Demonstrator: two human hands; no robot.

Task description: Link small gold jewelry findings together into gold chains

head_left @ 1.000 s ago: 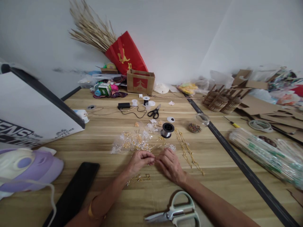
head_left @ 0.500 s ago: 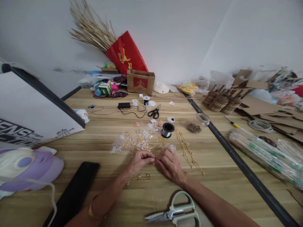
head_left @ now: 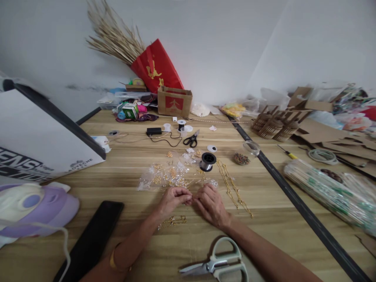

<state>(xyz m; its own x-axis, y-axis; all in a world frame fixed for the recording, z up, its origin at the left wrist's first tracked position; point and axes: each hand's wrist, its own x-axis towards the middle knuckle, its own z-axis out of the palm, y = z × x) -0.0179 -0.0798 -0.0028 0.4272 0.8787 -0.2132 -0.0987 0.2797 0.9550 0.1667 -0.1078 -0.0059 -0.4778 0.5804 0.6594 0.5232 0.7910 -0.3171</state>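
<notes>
**Wood worktop (head_left: 129, 154): 2 gold chains down, small parts loose**

L hand (head_left: 173, 199) & R hand (head_left: 212, 205) meet mid-worktop, both narrow, fingertips pinched in close; can't tell what, if anything, is between them, too small.

Progress, as far as shown: long chain (head_left: 241, 202) lies linked & spread R of the R hand; short chain (head_left: 174, 223) sits bunched nearer the body, by the L wrist. Both look part- or fully made up, can't tell which. Left over: loose parts in clear bags (head_left: 157, 175) just beyond the hands, plus wire spool (head_left: 208, 161), upright, w/ wire on it.

Edges/room: near worktop edge out of view. Big scissors (head_left: 208, 267) lie close by R forearm, tight on that side. Phone (head_left: 94, 235) is L of L forearm. Widest bare wood: L of the bags & between long chain and black strip (head_left: 289, 191). Bead tub (head_left: 242, 157) is near the strip, black scissors (head_left: 192, 140) farther back.
</notes>
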